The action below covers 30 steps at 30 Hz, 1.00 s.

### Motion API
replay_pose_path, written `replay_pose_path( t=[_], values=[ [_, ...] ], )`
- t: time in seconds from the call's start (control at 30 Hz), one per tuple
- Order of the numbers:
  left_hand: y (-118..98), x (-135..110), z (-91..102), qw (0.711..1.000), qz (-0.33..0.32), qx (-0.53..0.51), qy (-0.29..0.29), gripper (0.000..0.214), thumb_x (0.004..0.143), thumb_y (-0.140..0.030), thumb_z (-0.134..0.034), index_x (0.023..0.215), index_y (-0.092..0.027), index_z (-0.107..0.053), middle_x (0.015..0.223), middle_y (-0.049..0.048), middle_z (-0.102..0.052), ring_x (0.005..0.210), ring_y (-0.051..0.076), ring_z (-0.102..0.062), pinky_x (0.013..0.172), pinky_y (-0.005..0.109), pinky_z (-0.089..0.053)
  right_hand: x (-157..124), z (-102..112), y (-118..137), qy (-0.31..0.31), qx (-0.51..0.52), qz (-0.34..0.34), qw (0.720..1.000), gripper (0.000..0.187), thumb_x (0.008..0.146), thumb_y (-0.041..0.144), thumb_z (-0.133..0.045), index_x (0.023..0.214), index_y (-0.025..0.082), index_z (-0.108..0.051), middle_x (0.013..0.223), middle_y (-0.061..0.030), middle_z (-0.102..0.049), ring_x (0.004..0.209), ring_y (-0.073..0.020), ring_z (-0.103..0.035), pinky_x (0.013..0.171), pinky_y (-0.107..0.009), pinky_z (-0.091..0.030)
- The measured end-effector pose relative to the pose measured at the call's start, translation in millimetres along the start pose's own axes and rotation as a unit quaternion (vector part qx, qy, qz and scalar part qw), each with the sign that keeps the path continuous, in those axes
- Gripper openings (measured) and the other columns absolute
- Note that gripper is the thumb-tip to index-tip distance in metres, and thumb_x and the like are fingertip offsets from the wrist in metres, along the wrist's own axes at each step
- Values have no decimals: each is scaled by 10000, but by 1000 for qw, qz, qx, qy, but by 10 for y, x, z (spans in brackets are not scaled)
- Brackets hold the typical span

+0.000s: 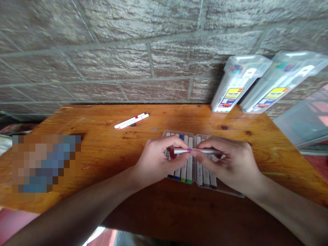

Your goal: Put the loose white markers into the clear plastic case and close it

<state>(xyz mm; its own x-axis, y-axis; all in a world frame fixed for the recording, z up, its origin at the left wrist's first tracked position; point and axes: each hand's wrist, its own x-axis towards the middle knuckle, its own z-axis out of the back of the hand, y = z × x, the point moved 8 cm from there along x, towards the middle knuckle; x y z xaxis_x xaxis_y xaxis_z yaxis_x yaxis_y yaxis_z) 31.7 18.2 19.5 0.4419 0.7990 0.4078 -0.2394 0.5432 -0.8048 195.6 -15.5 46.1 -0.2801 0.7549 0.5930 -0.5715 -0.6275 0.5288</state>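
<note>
A white marker with a purple band lies level between my two hands, above an open clear case. My left hand pinches its left end, the white cap part, between thumb and fingers. With thumb and fingertips, my right hand grips the body just right of the purple band. Below them, the hinged case is spread open, and white markers with coloured ends lie side by side in both halves. My hands cover part of the case and its markers.
Two white markers lie together on the wooden table at the back left. Two tall clear marker boxes stand at the back right against the stone wall. A blurred-out patch covers something at left.
</note>
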Motion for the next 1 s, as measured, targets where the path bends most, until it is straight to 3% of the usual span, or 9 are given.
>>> replay_pose_path(
  t=[0.63,1.0],
  values=[
    [-102,12,21,999,-23,26,15,50,928,-185,-729,923,-148,-763,824,33,-793,682,112,-685,628,199,-500,20,3,13,3,15,-3,1000,97,904,207,-814,846,168,-745,688,0,-718,533,-104,-616,522,-235,-452],
    [-166,26,32,998,-37,35,22,126,955,-189,-690,844,-155,-739,703,-6,-721,612,86,-605,578,188,-441,-5,-17,-11,-2,-5,-4,1000,121,883,262,-852,867,210,-744,707,8,-747,564,-132,-668,525,-253,-480]
  ],
)
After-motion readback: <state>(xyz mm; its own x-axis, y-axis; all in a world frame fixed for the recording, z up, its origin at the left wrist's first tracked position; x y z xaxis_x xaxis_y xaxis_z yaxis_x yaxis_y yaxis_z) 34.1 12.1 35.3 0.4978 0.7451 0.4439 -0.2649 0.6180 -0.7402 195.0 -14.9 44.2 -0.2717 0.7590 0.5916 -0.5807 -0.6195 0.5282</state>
